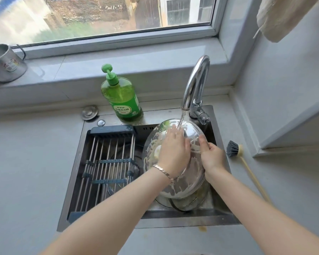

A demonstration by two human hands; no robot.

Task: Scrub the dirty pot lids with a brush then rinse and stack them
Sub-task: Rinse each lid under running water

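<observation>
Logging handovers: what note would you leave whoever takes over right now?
Left hand: open, flat on the round, suds-streaked shiny pot lid, under water from the chrome tap.
Right hand: grips that lid's right rim.
Black-bristled wooden-handled brush: lying on the counter right of the sink.
Done: this lid looks scrubbed.
Left: finish rinsing, stack it; at least one more lid lies in the sink below.

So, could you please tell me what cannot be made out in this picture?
Knob of the held lid, head view: the left grip covers its middle.
Contents of the sink, head view: the drying rack and the held lid hide them.
End of the brush handle, head view: behind the right forearm.
Mug, head view: cut off by the left edge.
Soap bottle label, head view: too small to read.
</observation>
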